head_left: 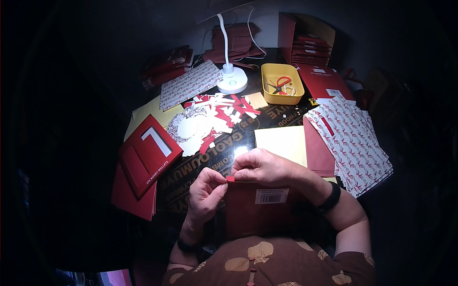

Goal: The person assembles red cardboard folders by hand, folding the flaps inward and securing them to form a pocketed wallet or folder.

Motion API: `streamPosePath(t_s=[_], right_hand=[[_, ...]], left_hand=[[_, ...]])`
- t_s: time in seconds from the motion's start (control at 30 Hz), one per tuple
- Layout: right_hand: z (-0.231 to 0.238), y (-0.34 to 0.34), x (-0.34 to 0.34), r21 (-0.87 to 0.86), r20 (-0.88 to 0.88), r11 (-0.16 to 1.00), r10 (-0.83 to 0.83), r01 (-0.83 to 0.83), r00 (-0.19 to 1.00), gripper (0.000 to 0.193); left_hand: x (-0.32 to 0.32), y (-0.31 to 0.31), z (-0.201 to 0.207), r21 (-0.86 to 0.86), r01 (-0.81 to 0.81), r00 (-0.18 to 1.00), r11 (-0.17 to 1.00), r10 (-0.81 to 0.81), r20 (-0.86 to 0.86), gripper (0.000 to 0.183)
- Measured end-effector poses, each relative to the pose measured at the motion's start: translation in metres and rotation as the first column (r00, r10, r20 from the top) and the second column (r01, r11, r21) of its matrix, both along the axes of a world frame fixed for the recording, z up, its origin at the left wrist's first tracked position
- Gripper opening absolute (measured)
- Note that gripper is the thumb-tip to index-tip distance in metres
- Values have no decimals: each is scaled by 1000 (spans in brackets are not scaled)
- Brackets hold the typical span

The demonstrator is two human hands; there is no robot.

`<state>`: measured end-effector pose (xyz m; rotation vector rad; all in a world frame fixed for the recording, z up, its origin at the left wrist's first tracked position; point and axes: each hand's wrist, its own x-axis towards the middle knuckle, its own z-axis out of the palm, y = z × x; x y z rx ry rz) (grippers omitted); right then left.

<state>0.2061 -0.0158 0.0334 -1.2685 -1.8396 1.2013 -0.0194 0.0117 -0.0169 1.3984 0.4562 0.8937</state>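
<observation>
A dark red flat cardboard packet [255, 217] with a white barcode label [271, 196] stands tilted against my body at the table's near edge. At its top left corner a small bright red tab [231, 178] shows between my hands. My left hand [205, 193] is closed, thumb and forefinger pinching at that tab. My right hand [265, 167] lies along the packet's upper edge, its thumb and fingers pressed together on the edge just beside the tab; the fingertips are partly hidden. Black bands circle both wrists.
Left lie red packets [151, 155], one with a white cut-out. Red and white paper scraps [222, 117] spread mid-table. Behind are a white lamp [233, 81] and a yellow tray [282, 99] with scissors [279, 86]. Right, patterned sheets [350, 148] overlap cream paper [281, 140].
</observation>
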Motion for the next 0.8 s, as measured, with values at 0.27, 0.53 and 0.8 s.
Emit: streamPosePath(t_s=[0.27,0.53,0.8], right_hand=[[7,0,-1,-24,35,999,24,-23,999,18],[4,3,-2,2,-14,1000,3,-3,1000,18],[2,2,-2,-6,4,1000,12,-12,1000,16]], left_hand=[[-1,0,2,18,16,1000,1000,-16,-5,14],[-2,1,1,10,43,999,999,-43,27,14],[1,-1,5,30,-10,1000,999,11,-8,13]])
